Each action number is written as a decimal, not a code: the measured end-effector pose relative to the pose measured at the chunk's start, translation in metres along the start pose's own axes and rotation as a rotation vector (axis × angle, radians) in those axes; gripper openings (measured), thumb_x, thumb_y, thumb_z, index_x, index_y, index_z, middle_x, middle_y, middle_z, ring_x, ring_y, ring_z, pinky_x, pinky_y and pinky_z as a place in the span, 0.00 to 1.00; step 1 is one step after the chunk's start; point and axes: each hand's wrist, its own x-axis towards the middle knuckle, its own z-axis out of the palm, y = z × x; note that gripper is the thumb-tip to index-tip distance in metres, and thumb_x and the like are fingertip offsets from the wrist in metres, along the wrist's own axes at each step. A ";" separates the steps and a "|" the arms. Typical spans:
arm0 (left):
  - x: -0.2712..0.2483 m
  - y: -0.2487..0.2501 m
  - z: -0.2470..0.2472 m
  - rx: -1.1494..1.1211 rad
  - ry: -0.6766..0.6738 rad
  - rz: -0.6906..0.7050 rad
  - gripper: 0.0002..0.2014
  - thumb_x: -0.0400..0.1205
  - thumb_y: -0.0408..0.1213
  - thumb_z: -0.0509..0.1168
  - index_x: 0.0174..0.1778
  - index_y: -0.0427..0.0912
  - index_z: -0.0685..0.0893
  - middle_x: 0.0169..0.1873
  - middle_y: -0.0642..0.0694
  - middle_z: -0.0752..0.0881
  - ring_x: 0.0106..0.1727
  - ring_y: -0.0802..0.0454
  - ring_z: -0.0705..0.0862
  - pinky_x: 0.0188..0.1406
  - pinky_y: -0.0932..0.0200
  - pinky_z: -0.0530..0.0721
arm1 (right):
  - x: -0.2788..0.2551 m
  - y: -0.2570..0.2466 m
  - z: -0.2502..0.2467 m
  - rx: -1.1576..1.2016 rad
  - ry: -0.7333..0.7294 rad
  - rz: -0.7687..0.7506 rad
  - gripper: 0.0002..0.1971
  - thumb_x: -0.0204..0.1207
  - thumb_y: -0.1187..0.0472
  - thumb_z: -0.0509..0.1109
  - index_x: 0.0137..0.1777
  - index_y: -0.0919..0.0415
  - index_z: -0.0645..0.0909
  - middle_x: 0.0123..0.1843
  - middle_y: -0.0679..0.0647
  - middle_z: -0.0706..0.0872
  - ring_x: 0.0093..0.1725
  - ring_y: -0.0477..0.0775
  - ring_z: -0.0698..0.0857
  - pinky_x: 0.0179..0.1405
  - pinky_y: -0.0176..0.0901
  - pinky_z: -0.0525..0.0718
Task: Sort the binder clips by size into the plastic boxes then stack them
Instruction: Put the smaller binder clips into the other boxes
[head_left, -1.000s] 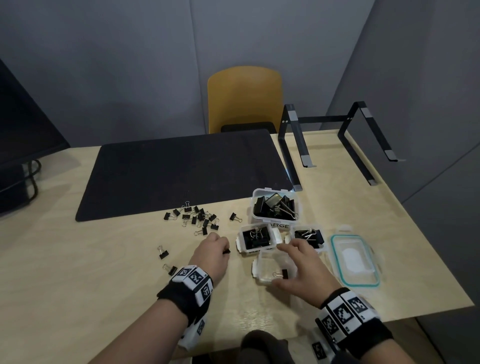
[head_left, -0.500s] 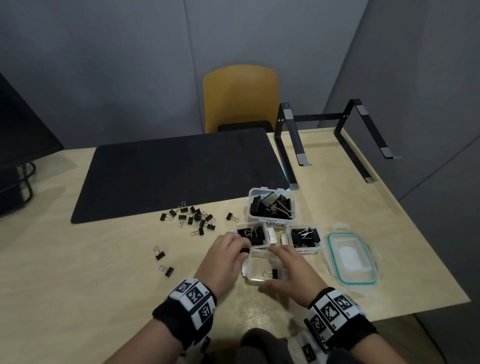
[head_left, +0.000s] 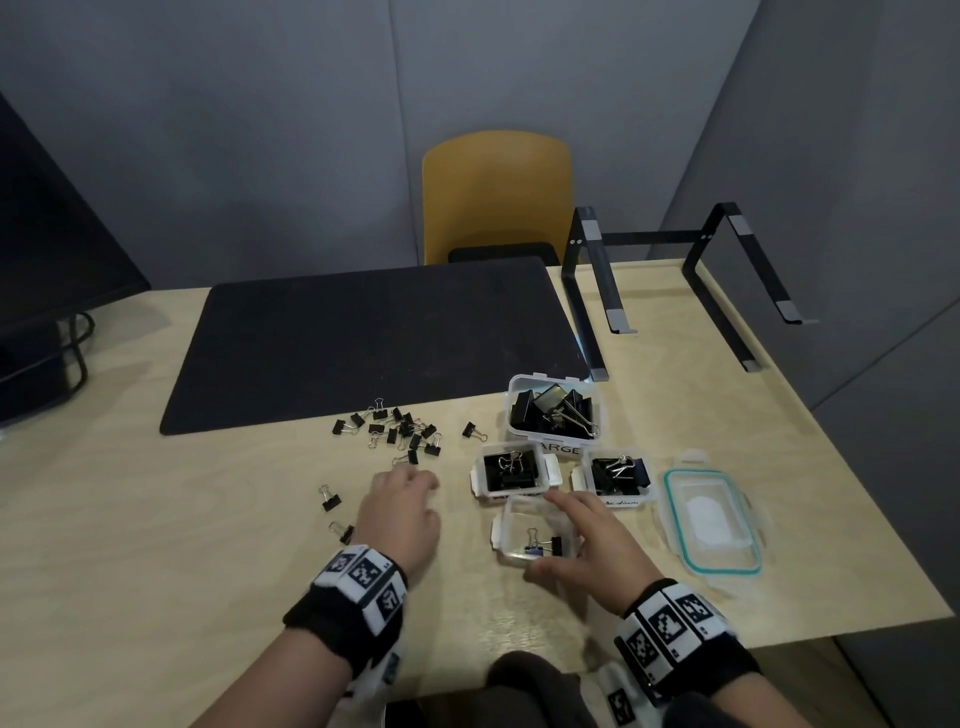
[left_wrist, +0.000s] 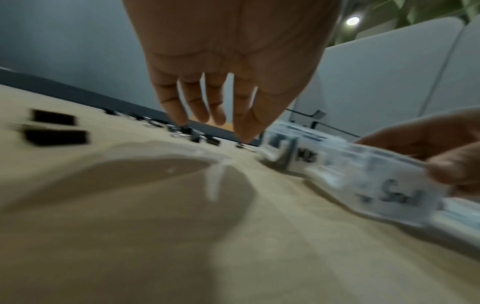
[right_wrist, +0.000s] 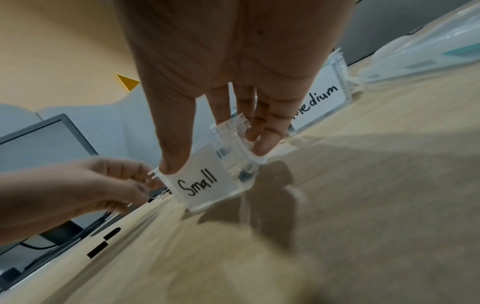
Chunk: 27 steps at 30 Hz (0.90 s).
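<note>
The clear box labelled Small (head_left: 535, 519) (right_wrist: 200, 185) sits on the table near me with a small black clip (head_left: 545, 545) inside. My right hand (head_left: 563, 538) (right_wrist: 218, 156) grips it, thumb on the labelled near wall and fingers over the far right side. My left hand (head_left: 415, 478) (left_wrist: 215, 123) hovers left of the box with relaxed, empty fingers pointing at a pile of several loose small clips (head_left: 400, 428). Behind stand the Large box (head_left: 553, 415) and two medium boxes (head_left: 511, 470) (head_left: 618, 475), all holding black clips.
Two stray small clips (head_left: 331, 499) lie left of my left hand. A teal-rimmed lid (head_left: 711, 519) lies right of the boxes. A black desk mat (head_left: 363, 338) and a black metal laptop stand (head_left: 675, 291) fill the back of the wooden table (head_left: 156, 545).
My left hand has drawn back from the small box and moved left toward the loose clips. My right hand has kept its hold on the box.
</note>
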 end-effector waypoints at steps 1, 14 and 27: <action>0.002 -0.009 -0.003 0.059 -0.029 -0.066 0.17 0.80 0.34 0.59 0.66 0.50 0.77 0.66 0.52 0.74 0.68 0.52 0.70 0.70 0.57 0.73 | 0.000 0.000 0.000 -0.001 -0.001 0.000 0.44 0.62 0.48 0.81 0.78 0.48 0.65 0.72 0.41 0.68 0.65 0.42 0.69 0.72 0.44 0.74; -0.005 -0.040 -0.012 0.147 -0.183 -0.346 0.09 0.76 0.27 0.56 0.50 0.40 0.75 0.50 0.41 0.77 0.47 0.44 0.80 0.46 0.54 0.82 | -0.002 -0.003 0.000 -0.041 -0.002 -0.012 0.44 0.64 0.50 0.80 0.79 0.49 0.63 0.72 0.44 0.69 0.62 0.40 0.69 0.65 0.35 0.72; -0.018 0.069 -0.009 -0.214 -0.124 0.369 0.10 0.77 0.30 0.63 0.50 0.49 0.77 0.50 0.58 0.75 0.50 0.60 0.76 0.46 0.72 0.73 | 0.001 0.000 0.002 -0.090 0.013 -0.038 0.44 0.62 0.48 0.80 0.77 0.51 0.63 0.68 0.47 0.67 0.64 0.46 0.73 0.69 0.41 0.75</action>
